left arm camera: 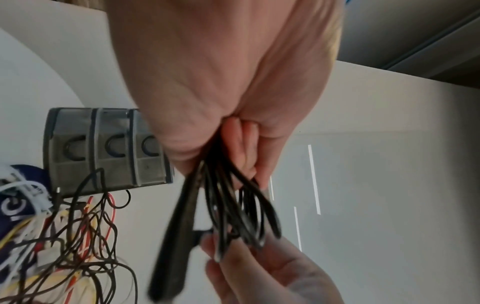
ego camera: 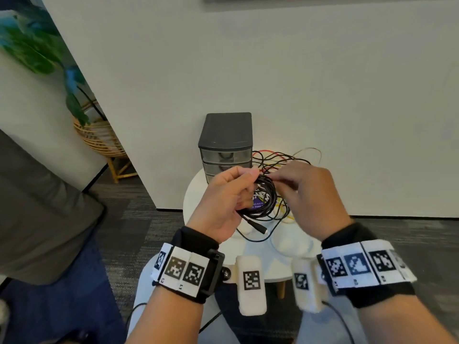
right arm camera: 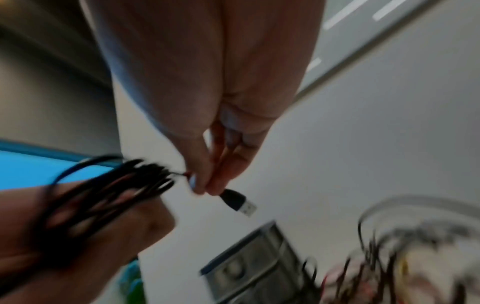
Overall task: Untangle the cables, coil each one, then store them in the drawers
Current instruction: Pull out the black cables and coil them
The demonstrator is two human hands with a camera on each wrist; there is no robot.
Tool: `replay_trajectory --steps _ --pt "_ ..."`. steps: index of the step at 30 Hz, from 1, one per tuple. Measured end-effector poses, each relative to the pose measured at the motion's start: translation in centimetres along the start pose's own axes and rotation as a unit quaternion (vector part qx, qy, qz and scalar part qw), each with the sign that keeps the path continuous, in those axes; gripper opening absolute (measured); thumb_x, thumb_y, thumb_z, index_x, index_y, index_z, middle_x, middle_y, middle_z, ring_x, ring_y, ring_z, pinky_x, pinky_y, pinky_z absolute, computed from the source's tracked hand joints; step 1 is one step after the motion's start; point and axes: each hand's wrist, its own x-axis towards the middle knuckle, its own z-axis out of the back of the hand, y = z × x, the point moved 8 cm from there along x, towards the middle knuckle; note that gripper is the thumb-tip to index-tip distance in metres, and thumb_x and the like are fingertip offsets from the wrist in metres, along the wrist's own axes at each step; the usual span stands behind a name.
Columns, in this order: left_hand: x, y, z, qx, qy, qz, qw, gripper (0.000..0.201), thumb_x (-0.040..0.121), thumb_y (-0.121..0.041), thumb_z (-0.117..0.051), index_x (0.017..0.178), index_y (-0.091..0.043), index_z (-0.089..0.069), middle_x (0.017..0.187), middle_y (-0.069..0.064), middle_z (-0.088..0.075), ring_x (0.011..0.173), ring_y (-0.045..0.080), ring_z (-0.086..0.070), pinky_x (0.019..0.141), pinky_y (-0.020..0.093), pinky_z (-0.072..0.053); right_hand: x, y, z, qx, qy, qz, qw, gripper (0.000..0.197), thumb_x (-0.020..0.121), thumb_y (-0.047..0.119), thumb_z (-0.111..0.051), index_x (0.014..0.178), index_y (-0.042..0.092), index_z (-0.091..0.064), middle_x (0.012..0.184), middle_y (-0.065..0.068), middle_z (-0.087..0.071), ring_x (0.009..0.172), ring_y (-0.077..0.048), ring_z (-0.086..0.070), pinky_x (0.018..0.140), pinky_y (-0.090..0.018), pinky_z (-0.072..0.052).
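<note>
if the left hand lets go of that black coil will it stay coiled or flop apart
Probably flops apart: the black coil shows no tie, and only the left hand grips its loops together. Its thin loops already fan out loosely below the grip, so it looks limp and light. The plug end, pinched by the right hand, would likely dangle.

A thin black cable (ego camera: 263,198), wound into a round coil, hangs above the white table. Tangled black, red and yellow cables (ego camera: 278,165) lie beside the closed grey three-drawer plastic unit (ego camera: 226,142).
</note>
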Motion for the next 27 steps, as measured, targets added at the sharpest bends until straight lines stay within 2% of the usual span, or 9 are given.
replay_trajectory --steps 2,6,9,16,18,20,22,25,27 --pt "-0.1 -0.3 -0.2 0.018 -0.012 -0.015 1.0 0.017 0.101 -0.013 -0.059 0.085 -0.008 -0.059 0.065 0.004 -0.04 0.045 0.006 -0.028 0.044 0.015 -0.027 -1.3 -1.0 -1.5 0.147 0.004 -0.103 0.984 0.024 0.091 -0.001 -0.067 0.09 0.019 -0.08 0.083 0.003 -0.076 0.08 -0.016 -0.069 0.074 -0.029 -0.055" --pt "-0.5 -0.6 -0.4 0.076 -0.037 -0.064 0.994 0.014 0.102 -0.009 -0.057 0.091 -0.002 -0.058 0.054 -0.006 -0.055 0.043 0.003 -0.05 0.045 0.013 -0.042 -3.6 -2.1 -3.1 0.484 -0.009 -0.279 0.83 0.027 0.098 0.001 -0.053 0.095 0.011 -0.078 0.092 -0.014 -0.076 0.086 -0.026 -0.073 0.072 -0.027 -0.058" --pt "-0.5 -0.6 -0.5 0.14 -0.047 -0.096 0.984 0.014 0.101 -0.016 -0.06 0.089 -0.008 -0.063 0.065 -0.006 -0.064 0.057 0.003 -0.059 0.055 0.016 -0.049 -3.5 -2.0 -2.9 0.458 0.006 -0.265 0.849 0.023 0.094 0.005 -0.064 0.116 0.007 -0.068 0.091 -0.014 -0.076 0.088 -0.027 -0.074 0.075 -0.029 -0.057" --pt "-0.6 -1.8 -0.4 0.227 -0.098 -0.171 0.954 0.014 0.101 -0.021 -0.062 0.091 -0.011 -0.062 0.077 -0.004 -0.068 0.072 0.005 -0.064 0.066 0.02 -0.052 -2.6 -1.9 -1.6 0.381 0.022 -0.242 0.892 0.056 0.076 0.0 -0.082 0.124 0.018 -0.06 0.084 -0.006 -0.074 0.083 -0.023 -0.074 0.075 -0.029 -0.056" --pt "-0.9 -1.8 -0.8 0.263 -0.11 -0.197 0.938 0.013 0.102 -0.023 -0.06 0.092 -0.014 -0.06 0.082 -0.002 -0.068 0.08 0.011 -0.065 0.071 0.027 -0.055 -2.4 -1.5 -2.2 0.349 0.021 -0.244 0.905 0.062 0.075 -0.001 -0.083 0.127 0.02 -0.057 0.082 -0.005 -0.075 0.081 -0.023 -0.075 0.076 -0.036 -0.06" --pt "-1.4 -1.6 -1.7 0.28 -0.115 -0.216 0.928 0.013 0.103 -0.023 -0.057 0.094 -0.014 -0.058 0.081 -0.006 -0.064 0.076 0.004 -0.062 0.067 0.02 -0.051 -2.2 -1.4 -2.1 0.312 -0.013 -0.243 0.919 0.055 0.078 0.002 -0.082 0.122 0.024 -0.058 0.083 -0.009 -0.075 0.081 -0.025 -0.075 0.082 -0.048 -0.061" --pt "-1.8 -1.9 -2.2 0.289 -0.117 -0.243 0.919 0.012 0.104 -0.024 -0.054 0.095 -0.016 -0.055 0.08 -0.01 -0.061 0.074 0.003 -0.059 0.065 0.017 -0.049 -2.0 -1.2 -1.7 0.32 -0.036 -0.239 0.916 0.047 0.082 0.004 -0.081 0.119 0.024 -0.059 0.083 -0.011 -0.075 0.081 -0.027 -0.075 0.083 -0.049 -0.06" --pt "-1.8 -2.4 -2.2 0.352 -0.119 -0.279 0.886 0.015 0.104 -0.033 -0.048 0.09 -0.032 -0.048 0.082 -0.017 -0.058 0.084 0.014 -0.058 0.082 0.047 -0.052 -2.0 -0.8 -1.6 0.378 -0.048 -0.242 0.892 0.044 0.085 0.002 -0.076 0.121 0.019 -0.057 0.08 -0.012 -0.074 0.08 -0.027 -0.075 0.078 -0.039 -0.059" --pt "-1.7 -2.7 -2.1 0.332 -0.097 -0.275 0.897 0.016 0.105 -0.032 -0.046 0.089 -0.031 -0.047 0.082 -0.015 -0.058 0.084 0.016 -0.058 0.08 0.051 -0.052 -2.1 -0.4 -1.6 0.44 -0.052 -0.246 0.862 0.045 0.086 -0.001 -0.073 0.124 0.016 -0.055 0.082 -0.015 -0.072 0.079 -0.027 -0.073 0.077 -0.039 -0.059"
